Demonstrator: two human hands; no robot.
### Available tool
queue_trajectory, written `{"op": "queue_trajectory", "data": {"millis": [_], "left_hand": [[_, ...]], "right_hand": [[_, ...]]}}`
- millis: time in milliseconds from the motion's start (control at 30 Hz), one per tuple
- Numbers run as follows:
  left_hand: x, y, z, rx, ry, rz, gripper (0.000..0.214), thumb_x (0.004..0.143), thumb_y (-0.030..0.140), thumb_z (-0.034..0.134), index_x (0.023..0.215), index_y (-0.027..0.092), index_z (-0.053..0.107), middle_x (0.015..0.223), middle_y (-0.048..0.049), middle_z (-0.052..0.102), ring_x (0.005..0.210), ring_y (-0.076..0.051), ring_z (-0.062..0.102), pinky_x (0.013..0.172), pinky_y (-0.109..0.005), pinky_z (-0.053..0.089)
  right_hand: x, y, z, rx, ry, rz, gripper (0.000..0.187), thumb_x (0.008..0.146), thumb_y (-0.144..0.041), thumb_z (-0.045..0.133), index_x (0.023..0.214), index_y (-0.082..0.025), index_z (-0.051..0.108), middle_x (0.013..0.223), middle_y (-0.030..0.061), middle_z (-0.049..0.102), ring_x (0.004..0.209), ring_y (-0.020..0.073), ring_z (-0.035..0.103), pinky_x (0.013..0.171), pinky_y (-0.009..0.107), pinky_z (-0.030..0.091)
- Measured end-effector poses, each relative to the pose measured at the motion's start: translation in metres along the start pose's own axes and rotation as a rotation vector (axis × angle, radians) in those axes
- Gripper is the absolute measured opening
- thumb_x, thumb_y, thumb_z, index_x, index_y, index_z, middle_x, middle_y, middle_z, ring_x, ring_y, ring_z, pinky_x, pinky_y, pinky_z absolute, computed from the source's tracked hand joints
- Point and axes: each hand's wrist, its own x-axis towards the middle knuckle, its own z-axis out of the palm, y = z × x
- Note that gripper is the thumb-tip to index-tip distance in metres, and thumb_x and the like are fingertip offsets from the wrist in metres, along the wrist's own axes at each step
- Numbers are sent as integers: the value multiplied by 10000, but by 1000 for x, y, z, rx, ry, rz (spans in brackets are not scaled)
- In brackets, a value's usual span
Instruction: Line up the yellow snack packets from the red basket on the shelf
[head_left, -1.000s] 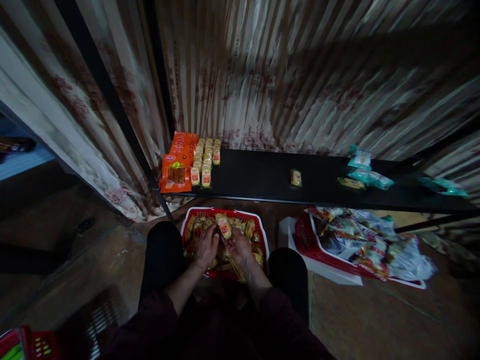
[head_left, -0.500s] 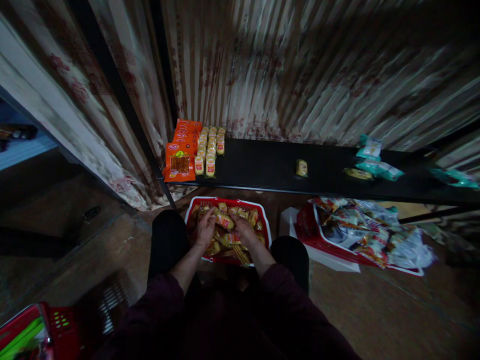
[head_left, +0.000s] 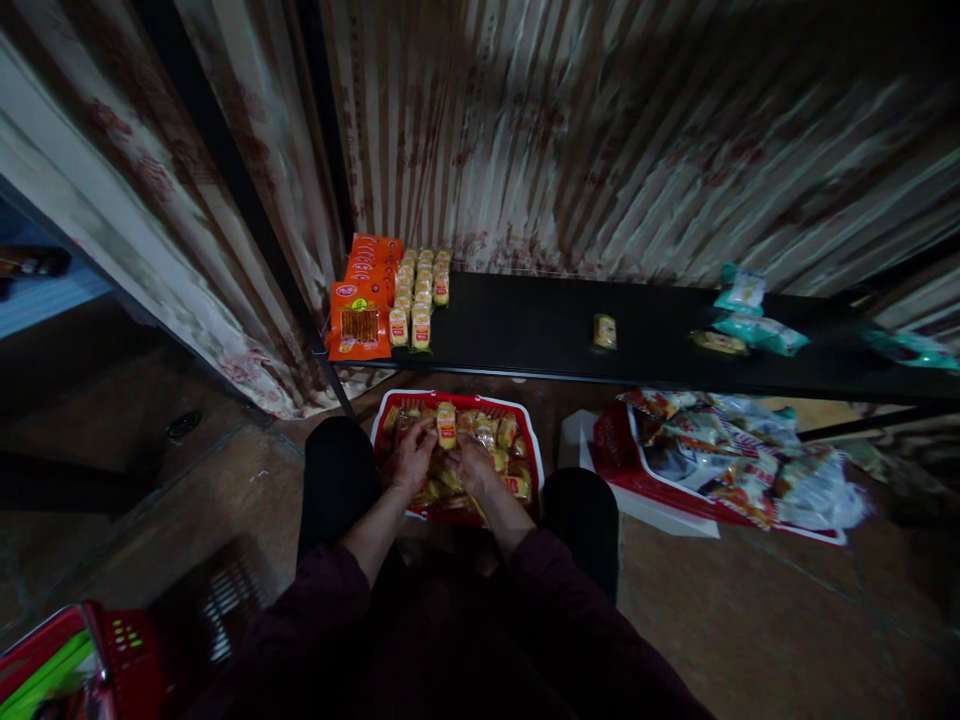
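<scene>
A small yellow-wrapped snack cake (head_left: 446, 425) with a red and white label stands upright between my two hands, above the red basket (head_left: 533, 440). My left hand (head_left: 415, 456) is closed with its fingertips at the cake's left edge. My right hand (head_left: 474, 462) pinches it low on the right side. Under and around both hands, the white-rimmed basket is full of similar wrapped cakes (head_left: 508, 432), and my forearms hide part of them. The basket sits between my knees.
Ahead is a black shelf (head_left: 517, 325) with orange snack packets (head_left: 360, 320) and rows of yellow cakes (head_left: 421, 325) at its left. A single cake (head_left: 604, 331) and teal packets (head_left: 761, 335) lie farther right. Another red basket (head_left: 619, 450) holds bagged snacks; one more basket (head_left: 131, 650) is lower left.
The cake between my hands has turned from lying sideways to upright, label facing me. My right hand has shifted slightly left and closer to my left hand.
</scene>
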Motion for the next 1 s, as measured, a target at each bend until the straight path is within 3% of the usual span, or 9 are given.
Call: {"op": "queue_trajectory", "data": {"millis": [133, 267, 633, 1000], "left_hand": [[1, -2, 1, -12, 29, -28, 278, 778, 164, 613, 1052, 197, 647, 1083, -53, 700, 1013, -165, 640, 964, -345, 474], [3, -2, 2, -24, 49, -45, 327, 763, 139, 617, 1086, 190, 627, 1075, -59, 697, 996, -162, 643, 943, -339, 483], [2, 8, 0, -117, 70, 0, 244, 748, 181, 623, 991, 177, 642, 1021, -53, 702, 960, -158, 642, 914, -316, 495], [0, 13, 1, -190, -43, -54, 321, 731, 130, 594, 1041, 186, 659, 1052, -52, 710, 996, -170, 646, 914, -329, 500]], "right_hand": [[-6, 1, 5, 5, 23, 53, 392, 651, -506, 730, 916, -226, 655, 996, 45, 712, 793, 153, 658, 614, 233, 515], [-4, -2, 6, -18, 38, 15, 397, 653, -480, 717, 959, -230, 679, 1147, 51, 677, 900, 166, 644, 637, 225, 506], [-9, -6, 6, -40, -55, -6, 465, 599, -432, 759, 1010, -228, 683, 1111, 61, 683, 876, 182, 636, 643, 251, 497], [-9, -8, 3, -5, -40, -37, 423, 608, -366, 738, 1007, -241, 678, 1108, 53, 686, 892, 170, 633, 683, 259, 497]]}}
